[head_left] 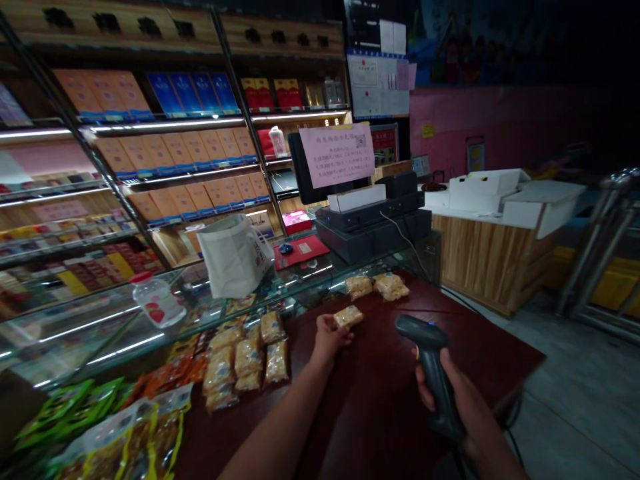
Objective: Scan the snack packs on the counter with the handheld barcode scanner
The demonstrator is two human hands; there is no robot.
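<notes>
My left hand (pixel 330 338) holds a small clear snack packet (pixel 349 317) on its fingertips, just above the dark red counter (pixel 380 373). My right hand (pixel 443 393) grips a dark grey handheld barcode scanner (pixel 434 370) around its handle, with the scanner's head pointing up and away from me. Its cable runs down out of view. Two similar packets (pixel 377 285) lie on the counter ahead of the scanner. A pile of such packets (pixel 247 357) lies to the left of my left hand.
A glass display case (pixel 100 333) runs along the counter's left, near a white bag (pixel 234 257) and a plastic jar (pixel 157 300). Behind stand a stacked till unit (pixel 373 223) and a monitor with a pink notice (pixel 336 157). Shelves of boxed goods (pixel 175 147) fill the back wall.
</notes>
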